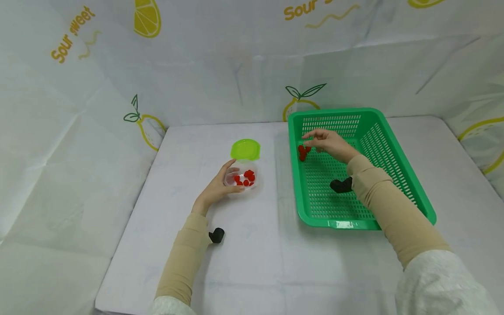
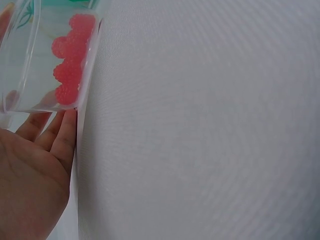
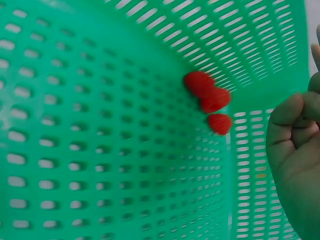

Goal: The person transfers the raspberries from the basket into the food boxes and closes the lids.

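My left hand (image 1: 217, 186) grips a small clear plastic tub (image 1: 230, 177) on the white table, fingers on its far side and thumb on its near side. Several red raspberries (image 2: 70, 65) lie in the bottom of the tub. Over the left part of a green slotted basket (image 1: 297, 197) hovers my right hand (image 1: 328, 143), its fingers loosely bent and nothing seen between them. Below its fingertips, three raspberries (image 3: 215, 100) sit close together in a corner of the basket. Part of the right hand (image 3: 300, 155) falls outside the right wrist view.
A bright green lid (image 1: 246, 149) lies flat just behind the tub. White cloth with printed lemons hangs behind and beside the table (image 1: 248, 253). The basket's raised walls stand around the right hand. A black wrist mount (image 1: 217, 235) juts from the left sleeve.
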Demonstrator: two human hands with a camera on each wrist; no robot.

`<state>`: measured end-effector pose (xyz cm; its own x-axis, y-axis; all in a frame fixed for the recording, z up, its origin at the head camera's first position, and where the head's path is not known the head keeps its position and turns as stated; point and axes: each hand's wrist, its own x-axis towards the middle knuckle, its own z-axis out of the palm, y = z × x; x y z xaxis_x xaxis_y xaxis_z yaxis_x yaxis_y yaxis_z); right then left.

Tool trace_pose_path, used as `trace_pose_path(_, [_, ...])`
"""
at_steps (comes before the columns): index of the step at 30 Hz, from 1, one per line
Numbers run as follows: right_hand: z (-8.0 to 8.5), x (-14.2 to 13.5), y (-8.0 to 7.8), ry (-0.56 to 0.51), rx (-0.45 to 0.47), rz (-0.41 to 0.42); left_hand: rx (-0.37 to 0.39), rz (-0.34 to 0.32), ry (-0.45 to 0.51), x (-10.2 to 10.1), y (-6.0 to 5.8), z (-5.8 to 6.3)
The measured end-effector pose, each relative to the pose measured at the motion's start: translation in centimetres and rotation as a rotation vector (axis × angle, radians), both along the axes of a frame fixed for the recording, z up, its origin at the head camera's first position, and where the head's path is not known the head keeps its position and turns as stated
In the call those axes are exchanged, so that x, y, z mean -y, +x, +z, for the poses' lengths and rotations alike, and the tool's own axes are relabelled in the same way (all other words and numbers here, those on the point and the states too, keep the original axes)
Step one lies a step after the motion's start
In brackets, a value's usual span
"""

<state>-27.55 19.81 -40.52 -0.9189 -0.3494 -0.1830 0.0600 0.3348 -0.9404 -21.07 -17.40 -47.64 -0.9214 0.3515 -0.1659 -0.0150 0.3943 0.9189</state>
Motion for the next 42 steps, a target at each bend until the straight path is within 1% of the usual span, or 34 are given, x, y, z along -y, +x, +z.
trace_pose_path(7, [-1.5, -0.6, -0.5, 0.122, -0.015, -0.048, -0.001, 0.004, -0.002, -0.2, -0.1, 0.1])
trace_pose_path(9, [-1.9, -0.7, -0.6, 0.16, -0.018, -0.052, 0.006, 0.006, 0.0, -0.2, 0.0, 0.2])
trace_pose_path(11, [-2.4, -0.7, -0.6, 0.19, -0.018, -0.037, 0.02, 0.006, 0.002, -0.2, 0.1, 0.4])
trace_pose_path(13, [-2.9, -0.6, -0.6, 0.215, -0.01, -0.013, 0.045, 0.01, 0.003, -0.2, 0.4, 0.8])
trace_pose_path(16, [-3.5, -0.5, -0.6, 0.241, -0.001, 0.022, 0.071, 0.006, -0.001, -0.2, 1.0, 1.9])
trace_pose_path(19, [-4.0, -0.7, -0.7, 0.262, 0.008, 0.039, 0.074, -0.001, -0.006, -0.4, 1.4, 2.8])
trace_pose_path(21, [-4.2, -0.8, -0.6, 0.273, 0.008, 0.051, 0.072, -0.001, -0.013, -0.4, 1.4, 3.0])
trace_pose_path(23, [-4.3, -0.9, -0.6, 0.281, 0.006, 0.054, 0.076, 0.007, -0.012, -0.4, 1.2, 2.7])
trace_pose_path(26, [-4.5, -0.9, -0.6, 0.295, -0.002, 0.05, 0.071, 0.016, -0.009, -0.3, 0.8, 1.7])
trace_pose_path(29, [-4.6, -0.8, -0.7, 0.317, -0.015, 0.039, 0.048, 0.022, -0.011, -0.2, 0.3, 0.7])
trace_pose_path(31, [-4.6, -0.8, -0.7, 0.336, -0.035, 0.048, 0.027, 0.023, -0.014, -0.2, 0.1, 0.3])
trace_pose_path(36, [-4.9, -0.5, -0.9, 0.371, -0.091, 0.087, 0.005, 0.027, -0.011, -0.1, 0.0, 0.1])
trace_pose_path(42, [-5.1, -0.4, -0.8, 0.389, -0.084, 0.106, 0.018, 0.026, -0.028, -0.2, 0.3, 0.2])
